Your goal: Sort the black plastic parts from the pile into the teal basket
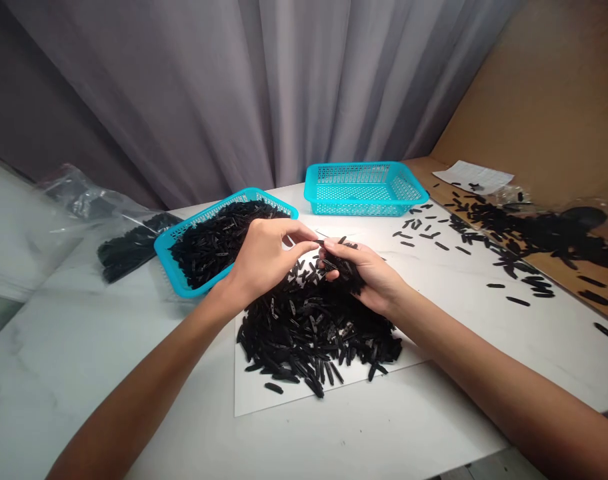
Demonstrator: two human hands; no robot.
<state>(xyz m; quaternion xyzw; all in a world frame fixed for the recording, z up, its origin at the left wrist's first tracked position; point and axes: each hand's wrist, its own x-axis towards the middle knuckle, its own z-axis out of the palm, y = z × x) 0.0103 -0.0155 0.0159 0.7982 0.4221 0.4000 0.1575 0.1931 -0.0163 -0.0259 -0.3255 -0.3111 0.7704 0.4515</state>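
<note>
A heap of small black plastic pieces (314,333) lies on a white sheet (264,397) on the table. Above its far edge my right hand (367,270) is closed around a bunch of those black pieces. My left hand (264,257) meets it from the left, thumb and fingers pinched on one black piece at the right hand's fingertips. Just left of my left hand stands a turquoise basket (177,273) filled with the same black pieces.
A second turquoise basket (364,190), with nothing showing inside, stands at the back. More black pieces (524,233) are scattered at the right, over a brown board with a paper slip (479,177). A clear plastic bag (119,233) of pieces lies at the left. A grey curtain hangs behind.
</note>
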